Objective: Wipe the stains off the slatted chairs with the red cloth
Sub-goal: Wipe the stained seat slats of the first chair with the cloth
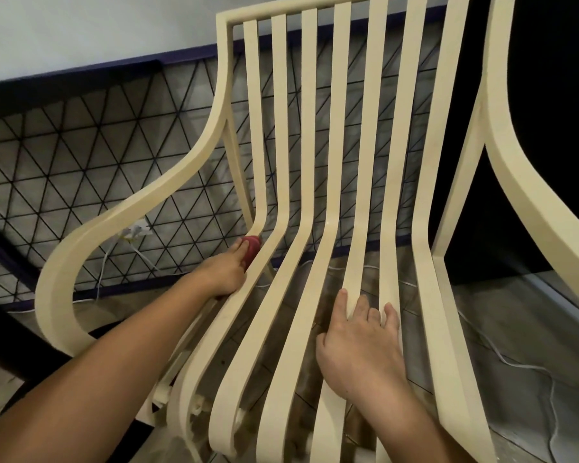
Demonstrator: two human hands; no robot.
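A cream slatted chair [340,135] fills the view, its long curved slats running from the backrest down into the seat. My left hand [226,269] grips the red cloth [250,249] and holds it against the outer side of the leftmost seat slat, near the bend. Most of the cloth is hidden by my fingers and the slat. My right hand [358,342] lies flat on the middle seat slats with its fingers spread and straight, holding nothing.
The chair's curved left armrest [121,225] loops beside my left arm; the right armrest [528,182] sweeps down at the right. A black wire-mesh panel [81,155] stands behind the chair. White cables [502,359] trail over the grey floor.
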